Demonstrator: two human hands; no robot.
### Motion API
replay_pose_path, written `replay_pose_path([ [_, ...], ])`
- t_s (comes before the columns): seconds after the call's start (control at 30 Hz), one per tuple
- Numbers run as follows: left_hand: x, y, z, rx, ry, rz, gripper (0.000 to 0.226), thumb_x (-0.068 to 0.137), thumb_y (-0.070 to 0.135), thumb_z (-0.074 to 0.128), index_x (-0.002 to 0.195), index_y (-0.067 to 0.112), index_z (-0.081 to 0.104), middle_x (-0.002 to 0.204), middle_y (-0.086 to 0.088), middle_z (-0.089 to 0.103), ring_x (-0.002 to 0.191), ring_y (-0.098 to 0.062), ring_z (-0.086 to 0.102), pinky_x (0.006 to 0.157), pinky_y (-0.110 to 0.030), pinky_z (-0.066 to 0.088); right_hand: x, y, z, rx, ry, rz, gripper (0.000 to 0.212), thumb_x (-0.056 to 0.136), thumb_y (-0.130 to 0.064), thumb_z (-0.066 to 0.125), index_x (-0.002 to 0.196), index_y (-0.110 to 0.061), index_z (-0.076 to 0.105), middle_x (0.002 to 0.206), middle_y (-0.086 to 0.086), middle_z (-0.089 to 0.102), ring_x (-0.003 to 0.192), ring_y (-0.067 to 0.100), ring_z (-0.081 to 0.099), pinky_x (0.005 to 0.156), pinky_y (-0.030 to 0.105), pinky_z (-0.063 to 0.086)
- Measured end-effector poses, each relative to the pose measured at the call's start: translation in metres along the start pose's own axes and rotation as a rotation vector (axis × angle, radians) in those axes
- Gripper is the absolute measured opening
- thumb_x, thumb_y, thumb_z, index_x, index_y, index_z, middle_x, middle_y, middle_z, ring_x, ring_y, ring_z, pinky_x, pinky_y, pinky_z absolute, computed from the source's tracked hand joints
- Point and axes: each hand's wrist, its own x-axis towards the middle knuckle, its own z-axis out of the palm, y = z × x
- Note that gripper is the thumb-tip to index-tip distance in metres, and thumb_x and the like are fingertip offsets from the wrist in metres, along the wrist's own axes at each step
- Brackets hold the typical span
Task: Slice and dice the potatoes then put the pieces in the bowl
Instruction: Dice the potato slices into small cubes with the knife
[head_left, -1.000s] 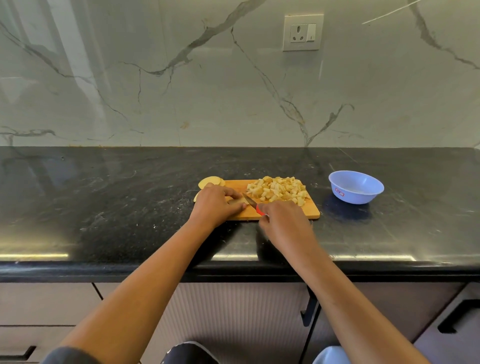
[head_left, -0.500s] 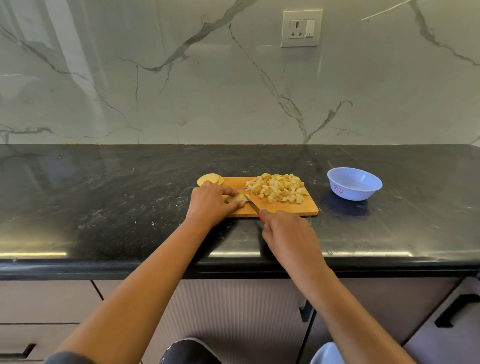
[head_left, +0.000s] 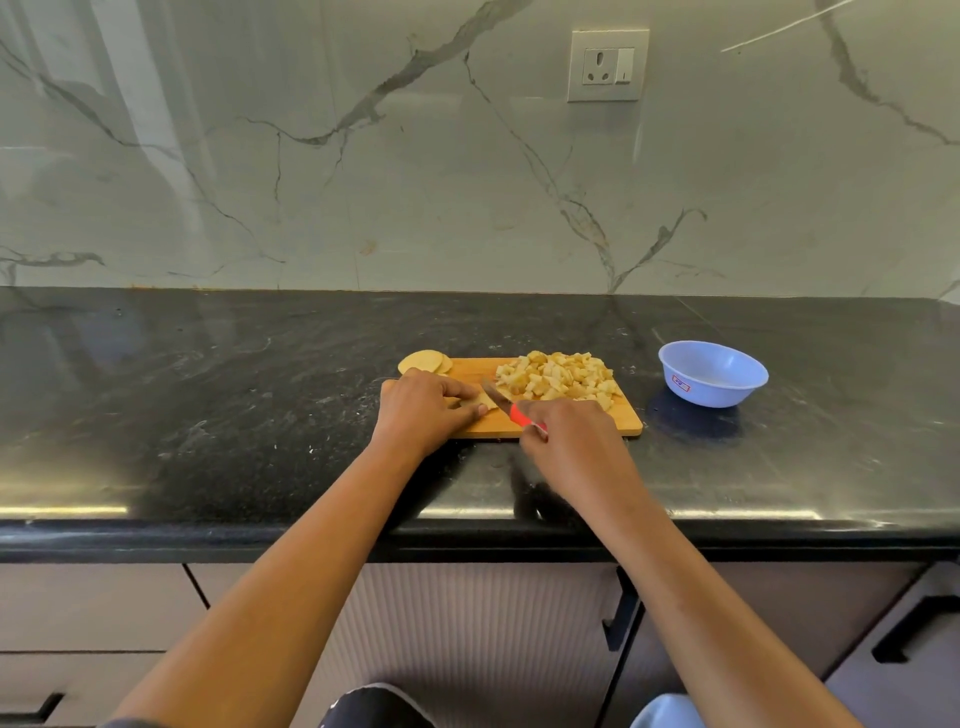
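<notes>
One potato piece (head_left: 482, 401) is held on the board (head_left: 621, 422) by the left hand (head_left: 423, 413), fingers (head_left: 457, 388) curled over it. One knife (head_left: 497, 397) is gripped by the right hand (head_left: 574, 441). One diced pile (head_left: 556, 382) and two slices (head_left: 426, 361) are seen at the far edge. One bowl (head_left: 711, 358) is set apart on open bench (head_left: 234, 389).

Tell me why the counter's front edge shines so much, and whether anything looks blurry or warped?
Head view: glare streaks line the front edge of the polished countertop; same view, the bowl throws a dark bluish shadow toward the camera; the marble wall carries pale reflections at upper left; the wide lens splays the cabinet fronts at lower right; the right hand gripping the knife looks slightly soft.
</notes>
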Motion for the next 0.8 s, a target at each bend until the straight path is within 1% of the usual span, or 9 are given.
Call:
replay_pose_path([
  [0.07, 0.0, 0.0, 0.0, 0.014, 0.006, 0.007, 0.036, 0.084, 0.052, 0.063, 0.113, 0.032, 0.069, 0.092, 0.006, 0.069, 0.101, -0.016, 0.057, 0.102, -0.037, 0.032, 0.001, -0.002, 0.001, -0.016, -0.03, 0.005, 0.036, 0.096, -0.02, 0.049, 0.13, -0.025, 0.057, 0.099, 0.002, 0.068, 0.077, 0.012, 0.059, 0.061, 0.017, 0.045],
  [0.17, 0.002, -0.001, 0.001, 0.034, 0.007, 0.028, 0.035, 0.084, 0.053, 0.063, 0.112, 0.032, 0.07, 0.099, 0.01, 0.071, 0.105, -0.013, 0.055, 0.098, -0.034, 0.031, 0.006, -0.005, 0.005, -0.087, -0.055, 0.002, 0.032, 0.096, -0.019, 0.048, 0.125, -0.022, 0.061, 0.094, 0.002, 0.067, 0.078, 0.014, 0.057, 0.066, 0.025, 0.049],
  [0.27, 0.003, -0.001, 0.002, 0.049, 0.003, 0.047, 0.035, 0.084, 0.053, 0.063, 0.111, 0.033, 0.07, 0.11, 0.015, 0.069, 0.109, -0.012, 0.053, 0.095, -0.032, 0.03, 0.011, -0.016, 0.015, -0.187, -0.077, -0.017, 0.027, 0.097, -0.016, 0.045, 0.118, -0.017, 0.062, 0.086, 0.002, 0.058, 0.074, 0.015, 0.047, 0.061, 0.026, 0.039],
  [0.33, 0.002, -0.002, 0.002, 0.069, 0.003, 0.052, 0.035, 0.084, 0.054, 0.062, 0.111, 0.033, 0.07, 0.112, 0.016, 0.068, 0.11, -0.012, 0.053, 0.094, -0.032, 0.03, 0.012, -0.023, 0.018, -0.235, -0.091, -0.015, 0.025, 0.097, -0.014, 0.045, 0.118, -0.014, 0.059, 0.09, 0.004, 0.058, 0.074, 0.015, 0.044, 0.061, 0.026, 0.035],
  [0.37, 0.002, -0.002, 0.002, 0.073, 0.004, 0.051, 0.035, 0.084, 0.054, 0.062, 0.111, 0.033, 0.07, 0.112, 0.015, 0.068, 0.11, -0.012, 0.053, 0.094, -0.032, 0.03, 0.011, -0.024, 0.018, -0.248, -0.099, -0.017, 0.026, 0.098, -0.014, 0.044, 0.121, -0.014, 0.057, 0.095, 0.005, 0.06, 0.076, 0.016, 0.046, 0.061, 0.026, 0.034],
  [0.47, 0.0, 0.0, 0.002, 0.064, 0.014, 0.035, 0.035, 0.085, 0.054, 0.061, 0.112, 0.034, 0.069, 0.105, 0.01, 0.07, 0.107, -0.013, 0.054, 0.094, -0.032, 0.03, 0.002, -0.02, 0.017, -0.231, -0.104, -0.021, 0.036, 0.1, -0.017, 0.041, 0.135, -0.015, 0.046, 0.098, 0.006, 0.059, 0.087, 0.021, 0.056, 0.061, 0.028, 0.034],
  [0.57, 0.001, -0.001, 0.001, 0.085, 0.008, 0.028, 0.038, 0.084, 0.058, 0.059, 0.114, 0.036, 0.068, 0.097, 0.007, 0.07, 0.104, -0.013, 0.054, 0.094, -0.033, 0.031, -0.011, -0.014, 0.015, -0.178, -0.097, -0.018, 0.044, 0.1, -0.021, 0.038, 0.144, -0.019, 0.036, 0.099, 0.004, 0.06, 0.09, 0.022, 0.058, 0.063, 0.029, 0.038],
  [0.63, 0.0, -0.003, 0.001, 0.075, -0.006, 0.021, 0.04, 0.083, 0.06, 0.059, 0.115, 0.037, 0.067, 0.091, 0.007, 0.067, 0.102, -0.014, 0.055, 0.094, -0.033, 0.031, -0.016, -0.009, 0.012, -0.143, -0.066, -0.015, 0.045, 0.1, -0.022, 0.037, 0.145, -0.021, 0.036, 0.101, 0.004, 0.062, 0.091, 0.022, 0.059, 0.065, 0.029, 0.042],
  [0.8, -0.003, -0.005, -0.003, 0.048, 0.005, 0.017, 0.039, 0.082, 0.057, 0.063, 0.116, 0.038, 0.065, 0.077, 0.015, 0.051, 0.097, -0.013, 0.055, 0.095, -0.034, 0.032, -0.014, -0.008, 0.006, -0.086, 0.008, -0.011, 0.04, 0.099, -0.022, 0.041, 0.138, -0.023, 0.047, 0.098, 0.0, 0.067, 0.082, 0.016, 0.062, 0.064, 0.026, 0.048],
])
